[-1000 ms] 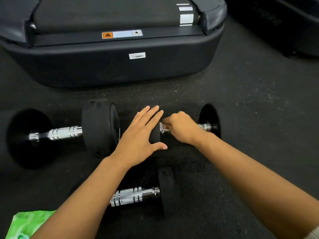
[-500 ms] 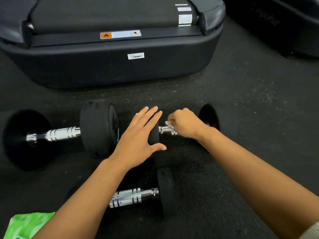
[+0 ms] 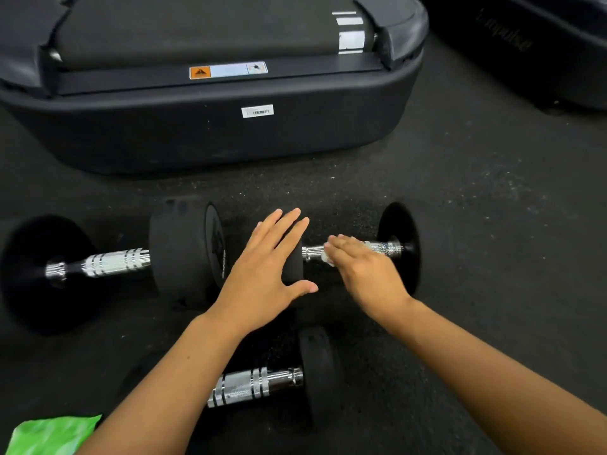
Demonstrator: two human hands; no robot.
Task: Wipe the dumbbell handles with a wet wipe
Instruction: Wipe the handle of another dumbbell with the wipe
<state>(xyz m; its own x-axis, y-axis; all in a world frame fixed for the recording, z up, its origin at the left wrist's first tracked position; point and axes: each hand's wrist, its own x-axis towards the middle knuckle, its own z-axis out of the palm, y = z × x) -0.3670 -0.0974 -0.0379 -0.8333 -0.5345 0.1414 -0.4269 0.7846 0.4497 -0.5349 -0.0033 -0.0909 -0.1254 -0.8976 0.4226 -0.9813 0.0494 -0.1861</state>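
Head view: left hand (image 3: 262, 277), fingers spread, steadies the dumbbell's weight while right hand (image 3: 361, 267) presses a wipe (image 3: 326, 257) onto the handle (image 3: 382, 248), which runs left-right across the floor.

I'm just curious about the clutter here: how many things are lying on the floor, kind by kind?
Dumbbells: 3 (left, being wiped, nearest)
White wet wipe, under the right hand: 1
Green packet: 1
Treadmills: 2 (one ahead, one at the far right)
Total: 7
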